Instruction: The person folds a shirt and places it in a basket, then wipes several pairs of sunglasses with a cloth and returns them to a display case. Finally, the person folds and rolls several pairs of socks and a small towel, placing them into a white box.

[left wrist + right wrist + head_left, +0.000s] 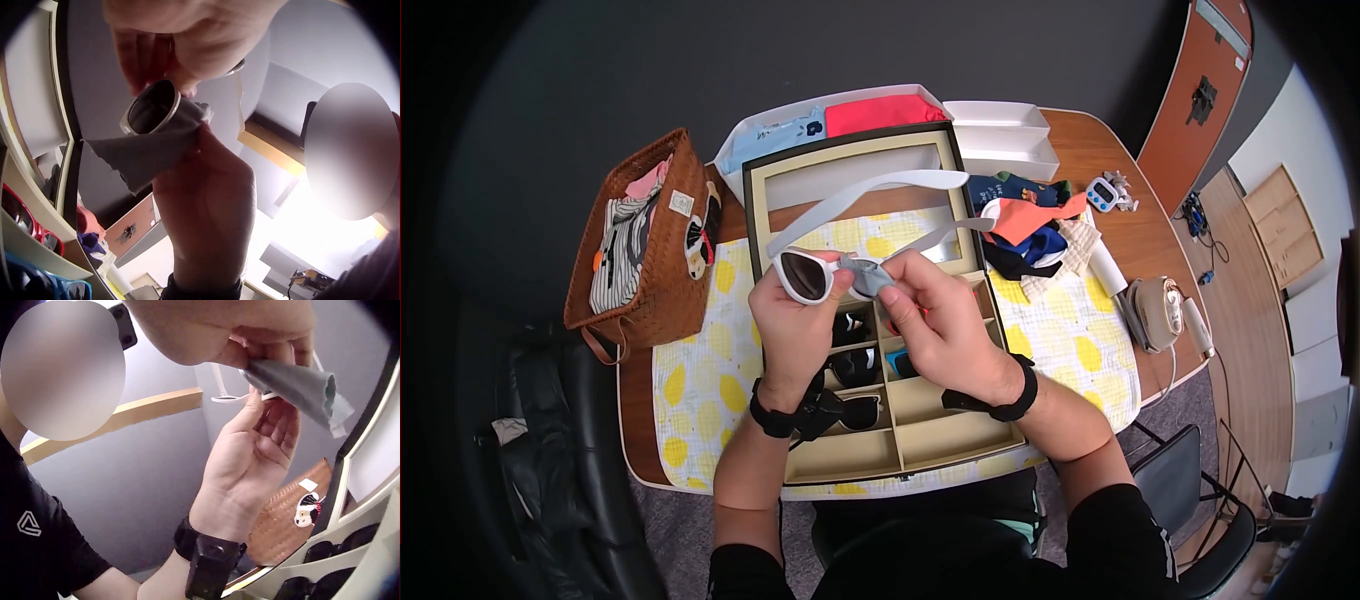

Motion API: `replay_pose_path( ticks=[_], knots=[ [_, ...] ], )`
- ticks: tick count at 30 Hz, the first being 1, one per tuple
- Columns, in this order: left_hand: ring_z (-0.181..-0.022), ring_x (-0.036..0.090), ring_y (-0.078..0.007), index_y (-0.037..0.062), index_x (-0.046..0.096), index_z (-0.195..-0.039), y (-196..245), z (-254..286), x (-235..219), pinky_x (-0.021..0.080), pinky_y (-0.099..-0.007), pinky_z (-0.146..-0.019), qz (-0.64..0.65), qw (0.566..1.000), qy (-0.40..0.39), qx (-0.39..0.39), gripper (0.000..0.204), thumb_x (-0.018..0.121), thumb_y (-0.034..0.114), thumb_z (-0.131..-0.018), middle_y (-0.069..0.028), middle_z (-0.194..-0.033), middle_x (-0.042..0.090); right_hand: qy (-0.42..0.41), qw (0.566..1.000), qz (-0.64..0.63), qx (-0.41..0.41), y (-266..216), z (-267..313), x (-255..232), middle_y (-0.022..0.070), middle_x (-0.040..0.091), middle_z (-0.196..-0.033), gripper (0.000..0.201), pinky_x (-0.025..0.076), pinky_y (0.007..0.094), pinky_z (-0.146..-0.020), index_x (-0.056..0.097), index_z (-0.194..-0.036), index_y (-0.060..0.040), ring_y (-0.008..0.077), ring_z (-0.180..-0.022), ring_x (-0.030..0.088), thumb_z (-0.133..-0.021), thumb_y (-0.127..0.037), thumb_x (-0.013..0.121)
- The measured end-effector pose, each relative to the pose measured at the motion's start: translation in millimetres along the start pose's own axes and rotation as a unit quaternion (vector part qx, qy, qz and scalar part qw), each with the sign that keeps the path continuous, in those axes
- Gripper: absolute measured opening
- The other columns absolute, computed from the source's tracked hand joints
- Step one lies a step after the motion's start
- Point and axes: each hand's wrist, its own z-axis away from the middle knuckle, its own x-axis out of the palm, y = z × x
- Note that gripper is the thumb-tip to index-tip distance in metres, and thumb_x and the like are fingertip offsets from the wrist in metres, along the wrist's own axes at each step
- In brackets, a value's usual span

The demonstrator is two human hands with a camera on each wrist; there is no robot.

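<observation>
My left hand (pixel 795 325) has its fingers curled in, pinching the white sunglasses (pixel 804 276) by the frame, near the middle. My right hand (pixel 950 335) is bent closed too, with thumb and fingers pinching the gray cloth (pixel 863 272) round the other lens. The glasses are up in the air over the box (pixel 840 458), nearer its far edge, where the lid (pixel 755 200) joins on. Their long arms (pixel 920 180) are open and stick out toward the lid.

I think this is a wiping job, so I should keep my left hand still and let my right hand do the rubbing. I should hold the frame close to the lens, so it can't twist. Soft little circles are best, with cloth on the front and the back. If I push too hard, the lens might pop out or an arm might bend. My bare fingers should stay off the lens, or they could leave smudges. The loose end of the cloth hangs down, so I should bunch it up a bit.
</observation>
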Motion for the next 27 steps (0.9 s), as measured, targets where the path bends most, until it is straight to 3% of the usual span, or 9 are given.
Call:
replay_pose_path(
  ticks=[7,12,20,23,25,27],
  knots=[
    [-0.087,0.064,-0.0091,-0.0028,0.07,-0.103,-3,0,-1,0.052,-0.0248,-0.077,0.034,0.999,-0.012,-0.027,0.02,0.08,0.007,-0.089,-0.0046,-0.094,0.072,-0.001,0.998,0.057,-0.018,-3,-2,2,0.0157,0.058,-0.066,0.006,0.045,0.0396,-0.055,0.056,-0.103,-0.0021,0.0377,-0.062,0.063,-0.098,-0.002,0.056],
    [-0.089,0.066,-0.0101,-0.0034,0.07,-0.103,-10,-4,-3,0.053,-0.0256,-0.079,0.07,0.997,0.013,-0.04,0.019,0.079,0.007,-0.09,-0.006,-0.096,0.073,-0.005,0.998,0.058,-0.018,-2,-1,0,0.0167,0.059,-0.067,0.007,0.046,0.04,-0.056,0.057,-0.104,-0.0014,0.0386,-0.063,0.063,-0.097,-0.001,0.056],
    [-0.089,0.066,-0.0109,-0.0028,0.07,-0.103,-7,-3,-3,0.053,-0.0264,-0.079,0.041,0.999,-0.015,-0.023,0.018,0.078,0.007,-0.09,-0.0064,-0.096,0.073,-0.009,0.994,0.098,-0.038,-2,-2,3,0.0188,0.062,-0.075,0.009,0.048,0.0422,-0.061,0.058,-0.106,-0.0008,0.0391,-0.071,0.064,-0.096,-0.001,0.057],
    [-0.088,0.066,-0.0112,-0.0028,0.071,-0.102,-14,-5,-4,0.053,-0.027,-0.078,0.053,0.998,0.013,-0.022,0.018,0.078,0.008,-0.09,-0.0061,-0.095,0.073,-0.025,0.996,0.075,-0.031,-2,-2,-1,0.0186,0.061,-0.076,0.009,0.048,0.0424,-0.063,0.058,-0.104,-0.0008,0.0399,-0.073,0.063,-0.096,0.0,0.057],
    [-0.088,0.066,-0.0114,-0.0027,0.071,-0.102,-12,-4,-4,0.053,-0.0272,-0.078,0.042,0.999,0.007,-0.025,0.018,0.079,0.008,-0.09,-0.0061,-0.095,0.073,-0.033,0.998,0.04,0.032,-5,-3,-5,0.0178,0.061,-0.076,0.008,0.048,0.0423,-0.065,0.058,-0.103,-0.0004,0.0404,-0.074,0.063,-0.095,0.001,0.057],
    [-0.087,0.066,-0.0115,-0.0027,0.071,-0.101,-9,-4,-3,0.053,-0.0274,-0.078,0.031,0.999,0.0,-0.025,0.018,0.079,0.008,-0.09,-0.0061,-0.095,0.073,-0.026,0.998,0.054,0.013,-3,-2,-2,0.0174,0.063,-0.077,0.008,0.049,0.0427,-0.067,0.057,-0.102,0.0001,0.0407,-0.077,0.063,-0.095,0.001,0.058]
  ],
)
